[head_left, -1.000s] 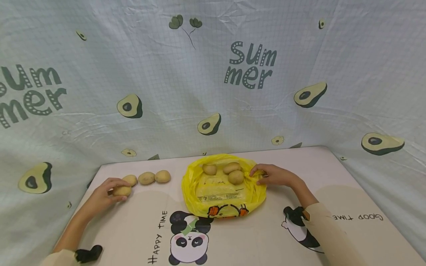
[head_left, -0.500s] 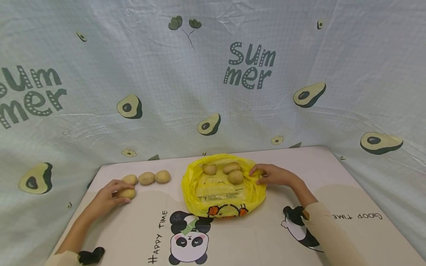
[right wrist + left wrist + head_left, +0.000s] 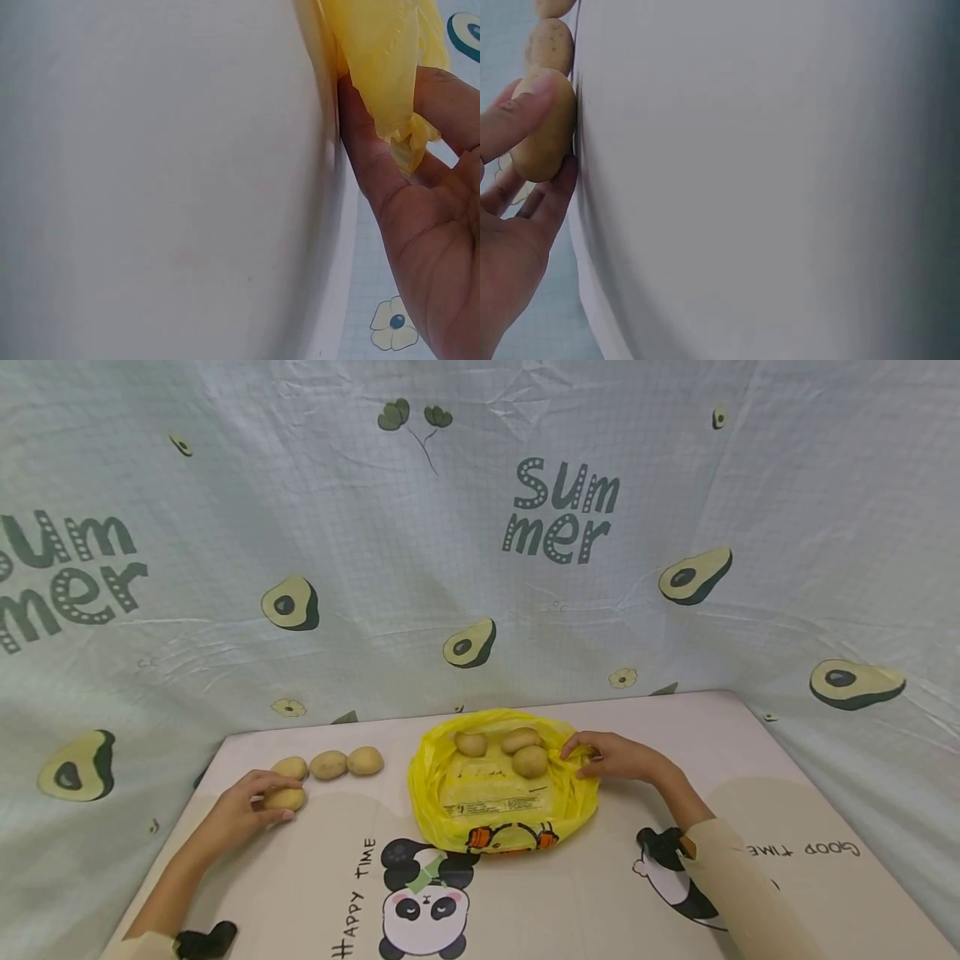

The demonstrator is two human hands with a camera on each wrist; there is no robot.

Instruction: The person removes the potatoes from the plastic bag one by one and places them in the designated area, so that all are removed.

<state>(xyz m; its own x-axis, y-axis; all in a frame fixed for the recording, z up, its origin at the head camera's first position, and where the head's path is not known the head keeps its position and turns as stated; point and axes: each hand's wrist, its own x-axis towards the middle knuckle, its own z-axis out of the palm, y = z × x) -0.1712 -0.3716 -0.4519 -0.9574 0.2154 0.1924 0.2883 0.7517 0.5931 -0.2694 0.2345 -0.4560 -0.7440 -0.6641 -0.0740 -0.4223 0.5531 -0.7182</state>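
Note:
At the left of the table my left hand [image 3: 243,810] grips a potato [image 3: 287,798] between thumb and fingers, low over the tabletop. In the left wrist view that potato [image 3: 546,127] sits between the thumb and the fingers behind it. Just behind it a row of 3 potatoes [image 3: 328,765] runs to the right. A yellow plastic bag [image 3: 427,802] lies spread open in the middle, with 3 potatoes [image 3: 531,762] inside toward its back. My right hand [image 3: 618,756] pinches the bag's right edge; the right wrist view shows the crumpled yellow plastic [image 3: 386,67] between thumb and fingers.
The table [image 3: 300,877] has a pale cover printed with pandas and lettering. Behind it hangs a light cloth [image 3: 360,543] with avocado prints, which also closes in both sides. Black straps [image 3: 206,939] lie at both sleeve cuffs.
My left hand has moved slightly right and toward me with the potato, now just in front of the row's leftmost potato. The right hand and the bag have stayed in place.

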